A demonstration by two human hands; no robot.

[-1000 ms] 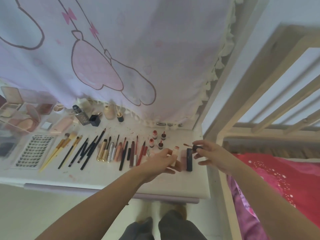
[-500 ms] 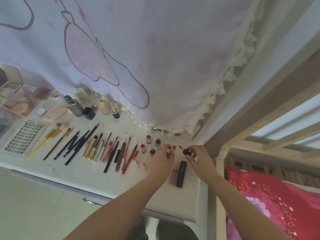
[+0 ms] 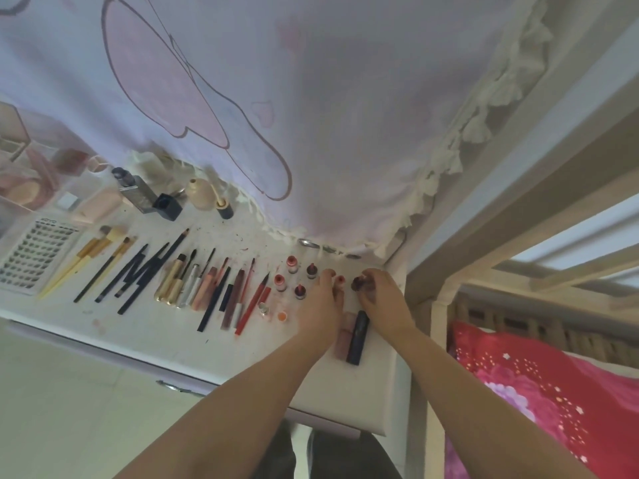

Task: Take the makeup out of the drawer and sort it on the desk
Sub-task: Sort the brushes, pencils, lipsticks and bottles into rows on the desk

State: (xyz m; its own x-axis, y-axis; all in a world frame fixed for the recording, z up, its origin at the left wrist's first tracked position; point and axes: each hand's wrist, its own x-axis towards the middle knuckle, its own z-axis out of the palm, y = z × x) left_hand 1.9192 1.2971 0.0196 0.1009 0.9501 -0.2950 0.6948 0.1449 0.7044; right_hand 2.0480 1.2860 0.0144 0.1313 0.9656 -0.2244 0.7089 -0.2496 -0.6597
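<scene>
My left hand (image 3: pixel 320 302) pinches a small red-topped bottle (image 3: pixel 340 281) at the back right of the white desk (image 3: pixel 345 406). Right beside it, my right hand (image 3: pixel 382 300) grips a dark cap (image 3: pixel 358 283); the two hands almost touch. Several small red bottles (image 3: pixel 300 292) stand just left of my left hand. A black tube (image 3: pixel 358 337) and a pink tube (image 3: pixel 345 335) lie between my wrists. Rows of pencils and lip liners (image 3: pixel 242 299), gold tubes (image 3: pixel 171 281) and brushes (image 3: pixel 93 250) lie side by side further left.
A lash tray (image 3: pixel 33 257), compacts (image 3: pixel 26 191), a grey bottle (image 3: pixel 136 191) and a beige vase-shaped bottle (image 3: pixel 200 193) sit at the back left. A printed curtain (image 3: pixel 311 115) hangs over the desk's rear. A drawer handle (image 3: pixel 176 387) shows below the front edge. A bed frame (image 3: pixel 439 305) borders the right.
Both hands have moved away from me toward the back of the desk and come together by the small bottles. The head camera has tilted and shifted left.
</scene>
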